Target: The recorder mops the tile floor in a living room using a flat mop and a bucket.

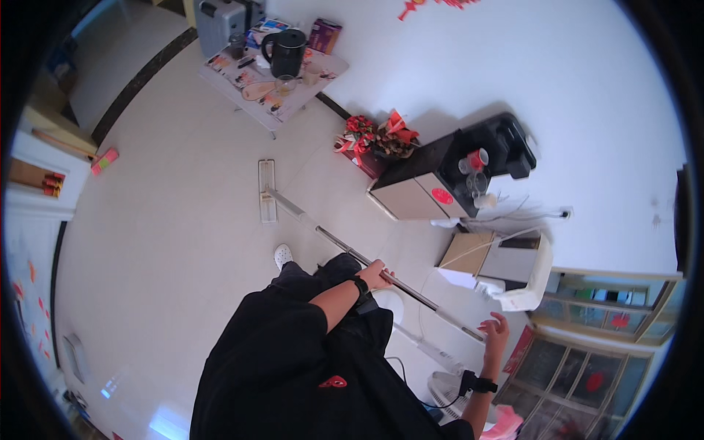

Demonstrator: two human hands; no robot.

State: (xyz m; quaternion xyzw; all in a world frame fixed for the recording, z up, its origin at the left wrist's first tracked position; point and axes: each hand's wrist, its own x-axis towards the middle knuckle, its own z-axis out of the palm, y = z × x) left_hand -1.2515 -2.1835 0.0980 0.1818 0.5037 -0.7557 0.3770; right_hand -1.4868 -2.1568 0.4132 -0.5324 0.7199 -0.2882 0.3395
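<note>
And it's a flat mop (342, 245) slanting right across the frame!
The mop head (268, 213) lies flat on the pale floor (169, 242), left of centre; the left grip (375, 276) wraps the pole (412, 292) mid-frame, while the right grip (496, 334), lower right, is loose and unclasped beside its end, contact hard to tell.

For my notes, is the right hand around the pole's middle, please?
No, the left hand holds the pole there, the right hand near its end.

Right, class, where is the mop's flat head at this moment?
In the head view, the mop's flat head is on the pale floor, left of centre, between the small table above and the white clog below.
</note>
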